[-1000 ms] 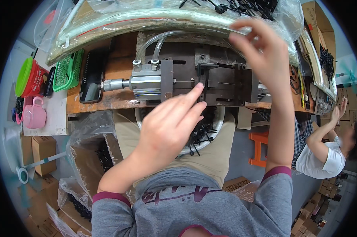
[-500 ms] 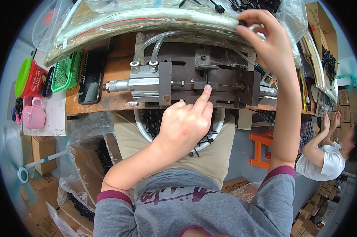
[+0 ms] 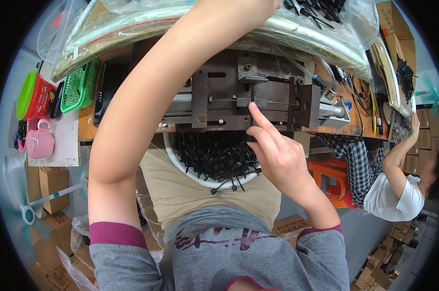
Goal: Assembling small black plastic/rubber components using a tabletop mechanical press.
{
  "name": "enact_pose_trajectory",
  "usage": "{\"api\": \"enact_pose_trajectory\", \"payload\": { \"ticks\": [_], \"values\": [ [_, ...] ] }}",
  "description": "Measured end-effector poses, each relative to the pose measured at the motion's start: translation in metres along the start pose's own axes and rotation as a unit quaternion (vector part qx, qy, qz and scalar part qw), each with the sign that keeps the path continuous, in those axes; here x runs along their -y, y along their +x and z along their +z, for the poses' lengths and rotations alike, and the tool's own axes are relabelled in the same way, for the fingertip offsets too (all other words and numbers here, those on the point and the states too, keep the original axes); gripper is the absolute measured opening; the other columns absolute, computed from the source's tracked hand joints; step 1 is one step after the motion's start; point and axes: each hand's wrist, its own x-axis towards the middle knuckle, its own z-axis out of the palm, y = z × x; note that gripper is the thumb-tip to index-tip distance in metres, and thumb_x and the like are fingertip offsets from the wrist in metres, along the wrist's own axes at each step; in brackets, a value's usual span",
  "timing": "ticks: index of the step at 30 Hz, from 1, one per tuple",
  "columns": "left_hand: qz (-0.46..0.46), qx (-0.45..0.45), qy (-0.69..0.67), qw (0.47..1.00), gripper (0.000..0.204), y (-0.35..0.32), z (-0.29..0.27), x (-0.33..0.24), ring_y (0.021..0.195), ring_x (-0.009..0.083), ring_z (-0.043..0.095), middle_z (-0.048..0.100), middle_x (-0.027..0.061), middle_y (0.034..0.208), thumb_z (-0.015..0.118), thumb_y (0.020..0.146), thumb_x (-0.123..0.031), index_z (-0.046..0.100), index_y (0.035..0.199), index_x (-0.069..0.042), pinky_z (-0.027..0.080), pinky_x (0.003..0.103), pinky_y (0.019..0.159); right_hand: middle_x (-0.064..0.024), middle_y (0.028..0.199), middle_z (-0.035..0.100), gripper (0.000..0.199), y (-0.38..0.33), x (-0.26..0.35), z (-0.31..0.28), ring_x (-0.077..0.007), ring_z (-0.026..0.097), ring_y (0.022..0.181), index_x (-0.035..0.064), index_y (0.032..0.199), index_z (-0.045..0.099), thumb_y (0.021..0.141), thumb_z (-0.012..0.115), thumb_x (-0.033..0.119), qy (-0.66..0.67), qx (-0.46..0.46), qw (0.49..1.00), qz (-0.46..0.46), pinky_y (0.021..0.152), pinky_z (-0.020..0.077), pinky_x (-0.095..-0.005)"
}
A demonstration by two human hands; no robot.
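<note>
My left arm crosses up to the far side, where my left hand (image 3: 251, 10) is at the top edge beside a pile of black stemmed parts (image 3: 323, 9). Its fingers are mostly cut off. With its index finger stretched out, my right hand (image 3: 283, 157) touches a thin black stemmed part (image 3: 252, 93) at the centre block of a dark metal fixture (image 3: 277, 77). The thumb and other fingers are bent and apart below the fixture's front edge. A white tub (image 3: 178, 167) full of similar black parts stands between my legs, under the fixture.
Clear plastic sheeting (image 3: 316, 46) covers a raised edge behind the fixture. Left are a green basket (image 3: 76, 92), a red tub (image 3: 35, 97) and a pink cup (image 3: 40, 140). An air cylinder (image 3: 333, 111) and cables lie right. A person (image 3: 399, 194) sits by an orange stool (image 3: 333, 179).
My left hand has left the fixture for the far pile. My right hand has come down from the plastic sheeting, where it pinched a small black part, to the fixture's centre.
</note>
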Motion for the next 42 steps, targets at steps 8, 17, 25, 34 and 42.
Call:
{"api": "enact_pose_trajectory", "payload": {
  "ticks": [8,17,25,34,42],
  "values": [
    [-0.087,0.181,-0.149,0.968,0.02,0.013,-0.009,-0.014,0.088,0.0369,0.07,0.07,0.0222,0.09,0.073,0.082,-0.012,0.073,0.094,0.003,0.055,0.043,0.081,-0.0196,0.132,0.064,0.026,0.011,-0.002,-0.009,-0.0178,0.063,0.053,0.0018,0.099,0.06,0.075,0.069,0.0,-0.06,0.047,0.997,0.002,0.053,0.0532,-0.0295],
    [-0.052,0.082,-0.286,0.953,0.026,-0.102,-0.076,-0.064,0.08,0.0198,0.071,0.068,0.0133,0.117,0.082,0.075,-0.007,0.073,0.099,0.0,0.059,0.029,0.07,-0.0053,0.094,0.075,0.028,0.107,-0.109,-0.085,-0.0057,0.061,0.066,0.0053,0.106,0.073,0.084,0.08,0.021,-0.139,-0.181,0.972,0.064,0.059,0.0455,-0.0206],
    [-0.077,0.197,-0.138,0.968,0.026,-0.17,-0.065,-0.104,0.066,0.0202,0.068,0.065,0.015,0.133,0.08,0.075,-0.012,0.069,0.097,-0.004,0.055,0.03,0.06,-0.0139,0.089,0.073,0.038,0.192,-0.204,-0.088,-0.0214,0.068,0.075,-0.0015,0.104,0.07,0.078,0.081,0.024,-0.228,-0.022,0.965,0.128,0.073,0.0537,-0.0346],
    [-0.052,0.203,-0.107,0.972,0.024,-0.161,-0.05,-0.103,0.057,0.0201,0.064,0.067,0.0156,0.129,0.079,0.076,-0.015,0.068,0.094,-0.005,0.053,0.03,0.057,-0.0079,0.07,0.062,0.032,0.169,-0.2,-0.111,-0.0175,0.056,0.068,-0.0023,0.093,0.065,0.075,0.074,0.022,-0.143,0.061,0.976,0.15,0.067,0.0471,-0.03],
    [-0.254,0.051,-0.364,0.895,0.059,-0.132,-0.077,-0.092,0.089,0.0177,0.072,0.061,0.0169,0.135,0.082,0.077,0.001,0.061,0.132,-0.002,0.063,0.031,0.072,-0.0096,0.097,0.066,0.038,0.098,-0.098,-0.091,-0.0263,0.069,0.076,0.0034,0.107,0.068,0.069,0.07,-0.003,-0.215,-0.124,0.945,-0.214,0.064,0.0574,-0.0343]
  ]
}}
